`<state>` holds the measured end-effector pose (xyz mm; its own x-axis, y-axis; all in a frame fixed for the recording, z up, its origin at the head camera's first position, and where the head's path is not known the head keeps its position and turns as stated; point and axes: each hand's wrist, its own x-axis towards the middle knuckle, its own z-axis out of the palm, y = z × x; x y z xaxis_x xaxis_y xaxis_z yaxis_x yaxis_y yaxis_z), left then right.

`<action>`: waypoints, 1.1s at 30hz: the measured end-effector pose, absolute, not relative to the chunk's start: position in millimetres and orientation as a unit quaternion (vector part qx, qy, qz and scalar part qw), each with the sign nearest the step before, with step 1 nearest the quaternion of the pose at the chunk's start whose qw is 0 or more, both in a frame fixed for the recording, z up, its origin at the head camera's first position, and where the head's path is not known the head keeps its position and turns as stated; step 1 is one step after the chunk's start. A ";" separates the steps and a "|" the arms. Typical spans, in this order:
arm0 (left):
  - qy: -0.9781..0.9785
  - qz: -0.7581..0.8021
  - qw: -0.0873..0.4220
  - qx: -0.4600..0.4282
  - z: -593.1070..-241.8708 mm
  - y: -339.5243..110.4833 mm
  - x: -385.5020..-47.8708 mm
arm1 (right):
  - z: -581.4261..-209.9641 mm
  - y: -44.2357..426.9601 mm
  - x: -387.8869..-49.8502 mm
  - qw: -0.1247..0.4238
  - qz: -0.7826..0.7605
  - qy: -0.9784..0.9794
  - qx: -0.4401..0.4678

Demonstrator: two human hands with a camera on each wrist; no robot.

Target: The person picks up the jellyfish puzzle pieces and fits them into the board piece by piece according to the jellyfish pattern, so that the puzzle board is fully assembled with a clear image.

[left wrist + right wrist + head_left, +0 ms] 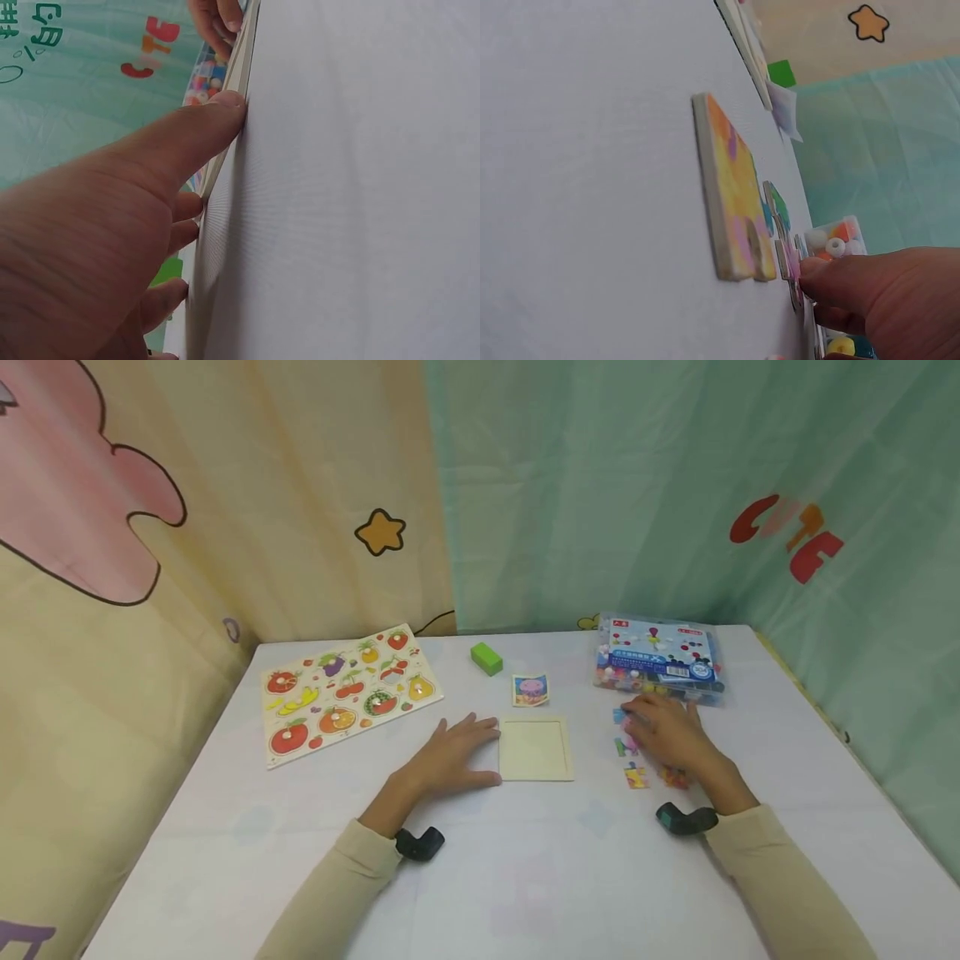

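A pale wooden puzzle tray (536, 750) lies in the middle of the table. My left hand (453, 758) rests at its left side, thumb and fingers spread along the edge; in the left wrist view the thumb touches the rim. On the right, my right hand (663, 731) is over several small jigsaw pieces. Its thumb and fingertips pinch a pink-and-blue jigsaw piece (791, 259), partly hidden by the thumb. A yellow jigsaw piece (637, 777) lies nearer the front, and an orange jigsaw piece (675, 778) sits below the palm, partly covered.
Behind the tray are a small picture card (531, 691) and a green block (487, 658). A fruit peg board (348, 693) lies at the back left. At the back right stands a clear box of beads (660, 656), close behind the right hand. Curtains hang behind the table.
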<state>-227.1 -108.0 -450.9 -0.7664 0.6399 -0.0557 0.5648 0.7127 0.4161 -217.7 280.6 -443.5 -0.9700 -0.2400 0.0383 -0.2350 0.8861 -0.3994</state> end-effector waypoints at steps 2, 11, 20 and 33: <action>0.921 0.190 0.093 0.328 -451.9 -107.4 -228.1 | -443.6 280.3 -218.7 0.002 -0.210 0.970 -0.120; 0.916 0.192 0.082 0.341 -453.6 -106.3 -225.6 | -450.1 280.2 -217.2 -0.038 -0.197 0.971 -0.129; 0.918 0.189 0.077 0.341 -449.7 -106.4 -227.8 | -443.1 273.8 -224.4 -0.046 -0.210 0.966 -0.145; 0.921 0.179 0.062 0.341 -457.5 -105.5 -230.0 | -433.9 172.9 -253.6 -0.035 -0.236 0.932 -0.273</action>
<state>-230.0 -105.5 -457.5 -0.7596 0.6503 0.0076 0.6057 0.7031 0.3725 -253.6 172.9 -433.9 -0.8481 -0.4929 0.1944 -0.5260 0.7394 -0.4203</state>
